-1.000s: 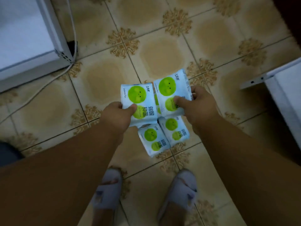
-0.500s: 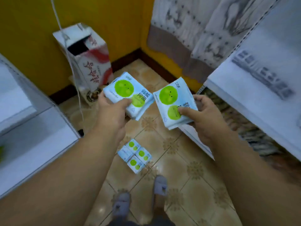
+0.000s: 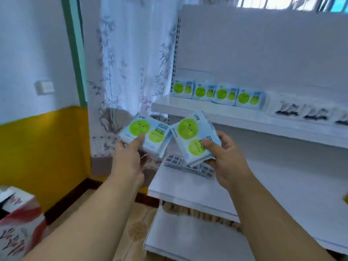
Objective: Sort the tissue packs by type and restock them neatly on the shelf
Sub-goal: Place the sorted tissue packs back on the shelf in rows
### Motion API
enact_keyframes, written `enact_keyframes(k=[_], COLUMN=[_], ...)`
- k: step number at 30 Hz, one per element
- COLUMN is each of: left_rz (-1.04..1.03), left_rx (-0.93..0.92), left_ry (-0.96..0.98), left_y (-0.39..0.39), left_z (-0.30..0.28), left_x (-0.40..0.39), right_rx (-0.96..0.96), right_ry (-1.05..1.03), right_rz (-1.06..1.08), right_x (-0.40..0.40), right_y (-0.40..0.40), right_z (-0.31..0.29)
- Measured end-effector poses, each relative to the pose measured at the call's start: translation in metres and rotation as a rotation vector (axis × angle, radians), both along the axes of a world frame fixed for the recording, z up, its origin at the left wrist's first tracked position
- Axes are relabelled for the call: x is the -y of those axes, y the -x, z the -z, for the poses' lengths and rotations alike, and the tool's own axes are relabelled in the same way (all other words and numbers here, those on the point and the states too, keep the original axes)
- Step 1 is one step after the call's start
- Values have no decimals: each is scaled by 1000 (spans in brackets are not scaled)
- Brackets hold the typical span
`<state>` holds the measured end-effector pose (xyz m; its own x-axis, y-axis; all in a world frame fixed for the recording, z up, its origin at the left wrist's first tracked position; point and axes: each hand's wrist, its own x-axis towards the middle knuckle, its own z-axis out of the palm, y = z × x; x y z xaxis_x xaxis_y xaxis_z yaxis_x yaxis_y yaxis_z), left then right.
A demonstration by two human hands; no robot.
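- A green-dot tissue pack [image 3: 146, 135] is pinched by the left hand [image 3: 130, 159], thumb on top, fingers curled under.
- A second pack [image 3: 194, 138], maybe a small stack, is gripped the same way by the right hand [image 3: 226, 161].
- Both packs are held just before the front edge of the upper shelf [image 3: 244, 120], below its level.
- Four matching packs [image 3: 218, 94] are stood along the back; free board is seen in front of them.
- Dark-printed packs [image 3: 305, 112] are laid to their right.

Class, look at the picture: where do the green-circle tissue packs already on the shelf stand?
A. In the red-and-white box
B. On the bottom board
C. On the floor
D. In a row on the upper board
D: four green-circle packs stand side by side on the upper board.
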<state>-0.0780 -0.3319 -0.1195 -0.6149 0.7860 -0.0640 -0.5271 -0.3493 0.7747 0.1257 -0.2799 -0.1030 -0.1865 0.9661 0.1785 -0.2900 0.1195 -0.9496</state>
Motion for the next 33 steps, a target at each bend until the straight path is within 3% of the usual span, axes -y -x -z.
enact_keyframes(k=[8, 17, 22, 27, 33], left_rz=[56, 160, 222, 229, 203], left_rx=[-39, -190, -609, -1058, -1350], left_ry=[-104, -82, 125, 243, 338], left_y=[-59, -4, 36, 63, 81], left_z=[-63, -89, -107, -112, -101], left_x=[-109, -231, -306, -363, -399], right_rx=[-8, 64, 243, 567, 958], right_ry=[-134, -188, -188, -252, -298], right_rz=[82, 131, 244, 325, 300], right_x=[-89, -199, -266, -320, -360], right_y=[-54, -21, -1, 9, 8], right_z=[-64, -87, -99, -112, -139])
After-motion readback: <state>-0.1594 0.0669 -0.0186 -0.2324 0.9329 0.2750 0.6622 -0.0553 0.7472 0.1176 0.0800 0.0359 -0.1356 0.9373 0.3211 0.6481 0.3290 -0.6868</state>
